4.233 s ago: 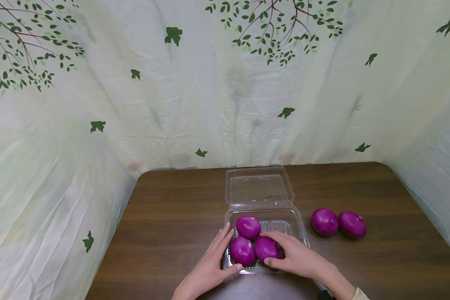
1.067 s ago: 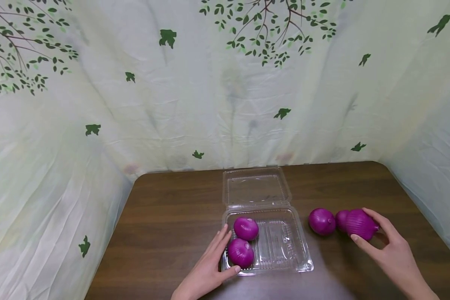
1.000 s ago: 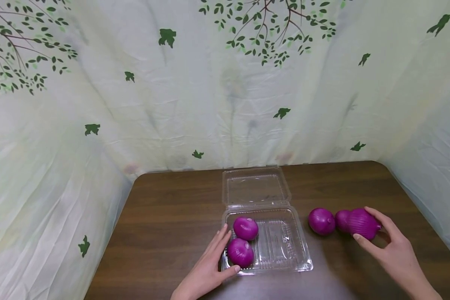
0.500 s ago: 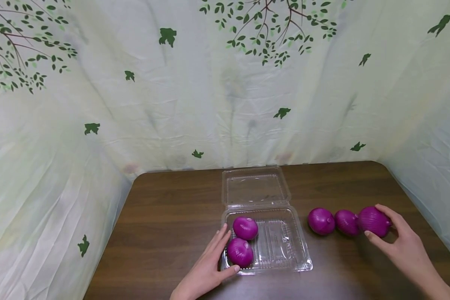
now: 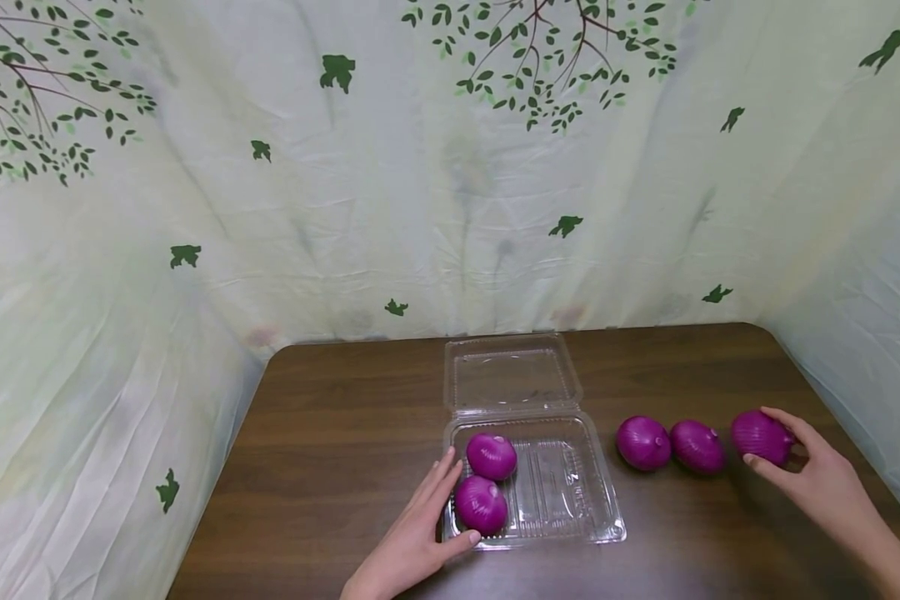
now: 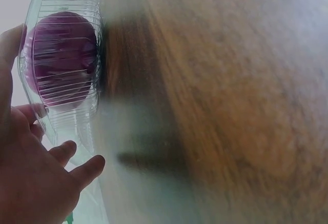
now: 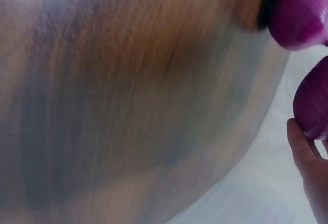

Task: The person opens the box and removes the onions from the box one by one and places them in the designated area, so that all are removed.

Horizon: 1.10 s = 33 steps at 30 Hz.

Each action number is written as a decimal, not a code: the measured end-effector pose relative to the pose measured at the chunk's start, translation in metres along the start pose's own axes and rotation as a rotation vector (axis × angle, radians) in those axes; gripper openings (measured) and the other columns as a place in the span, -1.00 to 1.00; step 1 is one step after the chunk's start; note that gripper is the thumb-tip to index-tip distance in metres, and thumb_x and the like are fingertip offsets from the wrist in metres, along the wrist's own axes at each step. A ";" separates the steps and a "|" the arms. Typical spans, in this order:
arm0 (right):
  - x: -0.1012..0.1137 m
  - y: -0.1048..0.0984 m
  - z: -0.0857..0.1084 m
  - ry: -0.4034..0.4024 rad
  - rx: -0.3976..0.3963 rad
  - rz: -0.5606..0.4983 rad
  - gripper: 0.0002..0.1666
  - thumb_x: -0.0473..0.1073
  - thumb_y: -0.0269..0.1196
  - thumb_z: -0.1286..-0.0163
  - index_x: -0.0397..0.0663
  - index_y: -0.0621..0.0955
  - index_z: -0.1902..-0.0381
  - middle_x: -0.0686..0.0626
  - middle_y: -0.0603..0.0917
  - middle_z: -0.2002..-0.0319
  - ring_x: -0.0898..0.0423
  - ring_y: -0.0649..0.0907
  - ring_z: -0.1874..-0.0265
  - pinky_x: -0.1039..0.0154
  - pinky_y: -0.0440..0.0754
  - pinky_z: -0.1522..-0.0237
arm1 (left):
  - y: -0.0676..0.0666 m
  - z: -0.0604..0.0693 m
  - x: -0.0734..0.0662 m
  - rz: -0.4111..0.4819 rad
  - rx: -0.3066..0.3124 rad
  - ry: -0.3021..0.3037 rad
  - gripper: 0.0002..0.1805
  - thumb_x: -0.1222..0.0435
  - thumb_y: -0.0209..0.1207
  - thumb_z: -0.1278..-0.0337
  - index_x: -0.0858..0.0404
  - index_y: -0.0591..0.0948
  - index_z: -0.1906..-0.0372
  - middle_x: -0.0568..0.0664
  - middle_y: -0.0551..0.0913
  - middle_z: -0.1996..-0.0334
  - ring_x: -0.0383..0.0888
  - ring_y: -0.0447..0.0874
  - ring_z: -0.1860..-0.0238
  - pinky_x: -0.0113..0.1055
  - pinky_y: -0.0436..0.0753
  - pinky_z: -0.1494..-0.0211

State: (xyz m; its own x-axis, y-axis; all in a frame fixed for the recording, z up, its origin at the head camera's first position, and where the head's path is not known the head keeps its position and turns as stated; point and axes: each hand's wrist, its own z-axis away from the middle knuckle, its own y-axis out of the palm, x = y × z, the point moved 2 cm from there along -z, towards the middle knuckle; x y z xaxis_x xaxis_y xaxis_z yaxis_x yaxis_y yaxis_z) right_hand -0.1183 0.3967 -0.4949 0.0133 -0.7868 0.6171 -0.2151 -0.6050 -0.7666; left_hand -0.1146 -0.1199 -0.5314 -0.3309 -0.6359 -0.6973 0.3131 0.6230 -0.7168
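Observation:
My right hand (image 5: 832,483) grips a purple onion (image 5: 762,436) at the right of the table, thumb in front and fingers behind; the right wrist view shows that onion (image 7: 313,101) at its right edge. Left of it, a small gap away, two more onions (image 5: 643,443) (image 5: 697,447) lie side by side. A clear plastic container (image 5: 607,530) stands with its lid folded back, holding two onions (image 5: 491,457) (image 5: 481,505) along its left side. My left hand (image 5: 412,533) rests with extended fingers against the container's left edge; the left wrist view shows this hand (image 6: 41,167) beside the clear wall.
The container's raised lid (image 5: 513,375) lies toward the back of the brown wooden table (image 5: 345,417). Behind and at both sides hangs a pale curtain (image 5: 420,208) printed with leaves and branches. The table's right edge runs close to my right hand.
A third onion has left the container in my right hand, gone to the row at the right, and then slid further right, apart from its neighbour. My left hand has stayed put.

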 end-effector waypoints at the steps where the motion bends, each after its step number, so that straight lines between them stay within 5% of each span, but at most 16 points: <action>1: -0.002 0.000 -0.001 -0.003 0.007 -0.002 -0.13 -0.04 0.47 -0.19 -0.16 0.35 -0.37 -0.44 0.50 -0.07 0.67 0.35 0.32 0.47 0.46 0.52 | 0.000 0.000 0.000 -0.001 -0.003 0.005 -0.01 -0.25 0.21 -0.13 0.07 0.12 -0.56 -0.18 -0.13 -0.58 0.14 -0.12 -0.53 0.32 0.23 -0.30; 6: -0.013 0.002 -0.008 -0.022 0.031 -0.021 -0.14 -0.08 0.48 -0.18 -0.20 0.36 -0.35 -0.44 0.47 -0.10 0.63 0.38 0.28 0.56 0.46 0.48 | 0.000 0.000 0.000 -0.013 -0.015 0.022 -0.02 -0.22 0.22 -0.15 0.10 0.13 -0.56 -0.15 -0.12 -0.58 0.18 -0.09 -0.52 0.33 0.25 -0.28; 10: -0.022 0.007 -0.010 0.020 0.078 -0.027 -0.16 -0.06 0.44 -0.23 -0.26 0.34 -0.35 -0.49 0.43 -0.11 0.05 0.66 0.17 0.48 0.47 0.48 | -0.001 -0.001 -0.001 -0.011 -0.010 0.020 -0.02 -0.21 0.22 -0.15 0.10 0.13 -0.56 -0.15 -0.12 -0.58 0.18 -0.10 -0.52 0.34 0.24 -0.29; 13: -0.027 0.012 -0.010 0.054 0.122 -0.021 -0.16 -0.04 0.41 -0.27 -0.30 0.32 -0.35 -0.54 0.41 -0.11 -0.42 0.57 0.08 0.37 0.49 0.47 | -0.002 -0.001 -0.001 -0.007 0.000 0.008 -0.02 -0.22 0.22 -0.15 0.09 0.12 -0.56 -0.16 -0.12 -0.58 0.17 -0.11 -0.52 0.34 0.23 -0.29; 20: -0.033 0.017 -0.013 0.090 0.177 0.012 -0.13 0.04 0.36 -0.31 -0.31 0.30 -0.38 -0.58 0.43 -0.08 -0.39 0.54 0.07 0.12 0.51 0.38 | -0.002 -0.001 -0.001 -0.006 0.006 0.003 -0.01 -0.23 0.22 -0.14 0.08 0.12 -0.56 -0.16 -0.12 -0.58 0.16 -0.12 -0.53 0.33 0.22 -0.30; 33: -0.033 0.018 -0.018 0.110 0.265 0.019 -0.04 0.12 0.28 -0.37 -0.41 0.16 -0.42 -0.61 0.39 -0.11 -0.41 0.54 0.04 0.04 0.54 0.32 | -0.002 0.000 -0.001 0.003 0.017 -0.015 0.00 -0.22 0.24 -0.11 0.01 0.09 -0.57 -0.20 -0.14 -0.58 0.11 -0.14 -0.54 0.30 0.22 -0.32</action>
State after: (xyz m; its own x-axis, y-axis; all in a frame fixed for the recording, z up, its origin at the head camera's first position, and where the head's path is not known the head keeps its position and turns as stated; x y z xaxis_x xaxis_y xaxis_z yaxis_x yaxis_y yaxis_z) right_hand -0.1396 0.4139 -0.5256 -0.0970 -0.7889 0.6068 0.0485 -0.6127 -0.7888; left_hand -0.1148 -0.1204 -0.5288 -0.3167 -0.6407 -0.6995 0.3289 0.6175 -0.7145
